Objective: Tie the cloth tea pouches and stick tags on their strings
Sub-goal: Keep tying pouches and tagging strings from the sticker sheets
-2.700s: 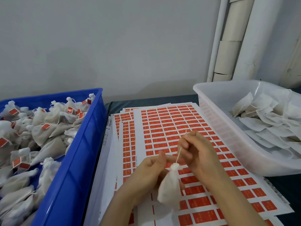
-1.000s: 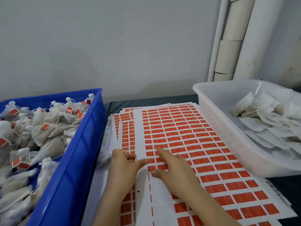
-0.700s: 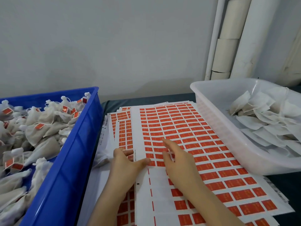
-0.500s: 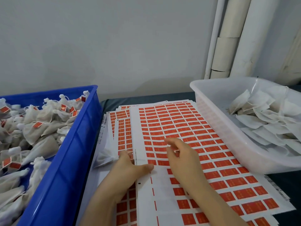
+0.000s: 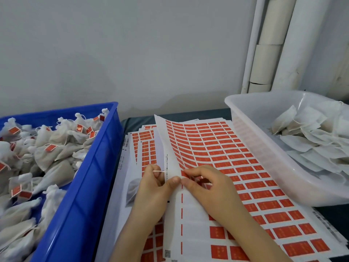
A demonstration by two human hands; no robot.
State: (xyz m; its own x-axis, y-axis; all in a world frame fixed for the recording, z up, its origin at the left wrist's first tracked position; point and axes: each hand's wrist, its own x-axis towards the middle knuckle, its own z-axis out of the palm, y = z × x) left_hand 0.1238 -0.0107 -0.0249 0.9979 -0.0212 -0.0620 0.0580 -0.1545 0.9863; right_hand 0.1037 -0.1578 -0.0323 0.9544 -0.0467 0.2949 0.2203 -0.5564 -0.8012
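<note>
Left hand [image 5: 153,190] pinches the sheet [image 5: 207,148]; right hand [image 5: 213,190] fingers [image 5: 194,170] pinch a tag [image 5: 183,174].

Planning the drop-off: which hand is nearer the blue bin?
Left. The left hand holds the sticker sheet just right of the blue bin; the right hand works farther right, nearer the white tub.

Your left hand [image 5: 153,189] and right hand [image 5: 212,190] at the bench: both bare, on bare forearms [image 5: 255,233] (uncovered as far as the lower edge shows), with slim fingers [image 5: 196,172] and short, plain nails [image 5: 176,179].
</note>
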